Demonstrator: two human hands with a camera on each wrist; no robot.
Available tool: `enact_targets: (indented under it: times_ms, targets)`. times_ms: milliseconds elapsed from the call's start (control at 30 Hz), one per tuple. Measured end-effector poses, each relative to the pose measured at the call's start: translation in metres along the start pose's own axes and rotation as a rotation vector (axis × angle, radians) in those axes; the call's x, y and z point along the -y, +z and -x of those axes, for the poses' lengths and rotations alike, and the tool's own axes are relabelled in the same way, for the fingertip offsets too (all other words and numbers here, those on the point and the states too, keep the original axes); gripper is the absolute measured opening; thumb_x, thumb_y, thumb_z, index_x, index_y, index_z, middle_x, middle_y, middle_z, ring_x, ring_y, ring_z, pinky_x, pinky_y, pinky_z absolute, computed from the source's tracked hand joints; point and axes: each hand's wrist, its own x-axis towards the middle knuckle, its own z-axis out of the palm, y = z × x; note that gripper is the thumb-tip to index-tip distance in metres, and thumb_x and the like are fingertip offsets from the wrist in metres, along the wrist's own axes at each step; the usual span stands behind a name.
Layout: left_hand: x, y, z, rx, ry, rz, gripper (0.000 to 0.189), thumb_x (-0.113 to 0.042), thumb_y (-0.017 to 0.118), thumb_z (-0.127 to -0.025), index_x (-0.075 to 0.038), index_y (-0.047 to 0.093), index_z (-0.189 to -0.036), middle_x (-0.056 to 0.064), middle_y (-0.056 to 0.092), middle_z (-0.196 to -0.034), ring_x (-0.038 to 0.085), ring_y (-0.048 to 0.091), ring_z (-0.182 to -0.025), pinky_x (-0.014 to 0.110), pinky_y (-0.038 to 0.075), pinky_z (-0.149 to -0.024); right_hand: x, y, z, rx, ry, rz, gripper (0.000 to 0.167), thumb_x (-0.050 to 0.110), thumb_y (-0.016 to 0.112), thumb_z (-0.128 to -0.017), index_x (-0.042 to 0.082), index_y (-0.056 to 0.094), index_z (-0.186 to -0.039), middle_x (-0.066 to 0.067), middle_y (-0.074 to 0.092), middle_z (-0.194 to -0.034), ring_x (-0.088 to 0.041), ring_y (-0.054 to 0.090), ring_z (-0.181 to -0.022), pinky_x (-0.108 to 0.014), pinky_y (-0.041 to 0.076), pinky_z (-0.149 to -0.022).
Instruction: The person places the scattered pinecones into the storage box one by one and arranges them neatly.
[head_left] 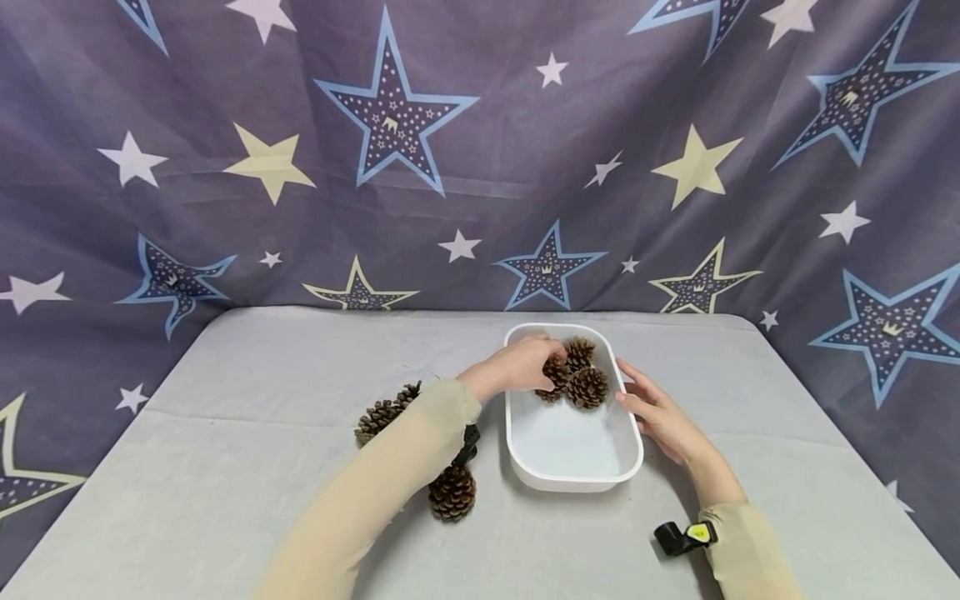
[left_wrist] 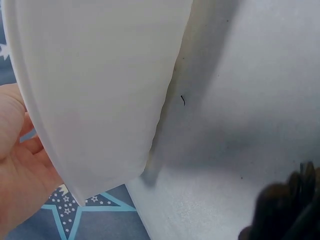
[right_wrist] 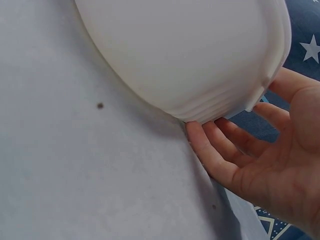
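While the left hand [head_left: 523,367] curls fingers round a pinecone [head_left: 557,378], the right hand [head_left: 662,414], fingers loosely extended against the white tub [head_left: 573,481], should brace it gently.

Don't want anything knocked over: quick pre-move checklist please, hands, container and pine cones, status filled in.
1. White container upright on the table: ok.
2. Right hand at the container: ok, fingers touch its right side.
3. Left hand free: not ok, fingers and thumb are around a pine cone inside the container.
4. Room for more: ok, the container's near half is bare.
5. Full count of cones outside: cannot tell, the left sleeve blocks part of that area.
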Motion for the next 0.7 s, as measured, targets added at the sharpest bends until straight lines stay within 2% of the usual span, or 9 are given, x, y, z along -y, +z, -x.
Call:
enact_targets:
  times_ms: [167,333,567,700]
  targets:
    - [0.001,-0.001,0.000,-0.001,0.015,0.026,0.047,-0.017,0.071,-0.078,-0.012,0.055,-0.121,0.002,0.056,-0.119,0.017,0.051,-0.111,0.028,0.041,-0.098,0.000,-0.001,0.000,0.003,-0.004,-0.002,0.065,0.018,0.046,-0.095,0.014,0.008,-0.147,-0.031,0.025,-0.137,-0.014,0.056,-0.100,-0.033,0.053,-0.078]
    - [0.003,-0.007,0.004,-0.031,0.045,0.012,0.043,-0.016,0.070,-0.078,-0.010,0.057,-0.118,0.004,0.059,-0.115,0.018,0.053,-0.107,0.029,0.041,-0.096,0.000,-0.002,0.000,0.002,-0.001,-0.009,0.064,0.017,0.046,-0.095,0.014,0.008,-0.147,-0.031,0.026,-0.137,-0.012,0.057,-0.098,-0.032,0.053,-0.078]
    - [0.006,-0.018,0.015,-0.031,0.054,0.046,0.037,-0.017,0.066,-0.081,-0.010,0.059,-0.117,0.004,0.059,-0.117,0.019,0.054,-0.104,0.031,0.042,-0.094,0.001,-0.002,0.000,-0.004,-0.003,-0.016,0.064,0.017,0.046,-0.095,0.014,0.009,-0.147,-0.031,0.026,-0.136,-0.012,0.057,-0.098,-0.032,0.053,-0.077]
    - [0.010,-0.022,0.023,-0.034,0.080,0.071,0.034,-0.016,0.066,-0.081,-0.008,0.060,-0.113,0.006,0.060,-0.111,0.019,0.055,-0.099,0.030,0.044,-0.089,0.000,-0.001,0.000,0.000,-0.001,-0.021,0.064,0.017,0.046,-0.095,0.015,0.010,-0.147,-0.031,0.026,-0.136,-0.015,0.056,-0.099,-0.034,0.053,-0.078]
